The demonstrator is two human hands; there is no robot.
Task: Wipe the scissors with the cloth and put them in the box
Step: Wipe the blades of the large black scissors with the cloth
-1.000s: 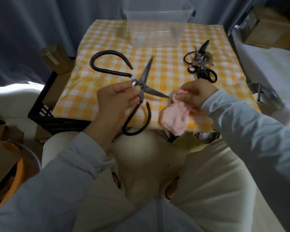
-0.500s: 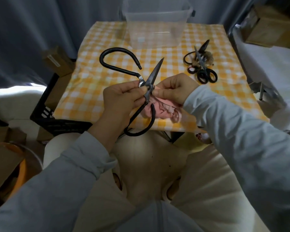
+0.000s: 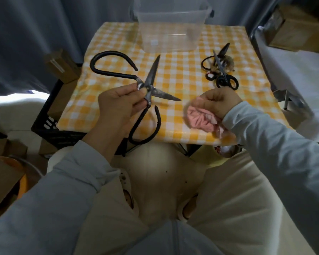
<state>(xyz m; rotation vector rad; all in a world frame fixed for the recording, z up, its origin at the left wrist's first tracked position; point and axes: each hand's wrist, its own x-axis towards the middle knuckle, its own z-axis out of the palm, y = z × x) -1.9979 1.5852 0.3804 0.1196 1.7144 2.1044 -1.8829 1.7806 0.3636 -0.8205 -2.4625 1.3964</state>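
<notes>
A yellow-checked tabletop [image 3: 182, 70] fills the middle, with a clear plastic box [image 3: 170, 34] standing at its far edge. Over the near left part, big black scissors [image 3: 151, 74] are held up with blades spread wide: one points far toward the box, the other right. The left grip [image 3: 116, 107] pinches them at the pivot. The right grip [image 3: 219, 102], near that right blade's tip but apart from it, clenches a crumpled pink cloth [image 3: 201, 120]. A heap of smaller scissors [image 3: 221, 72] lies far right.
</notes>
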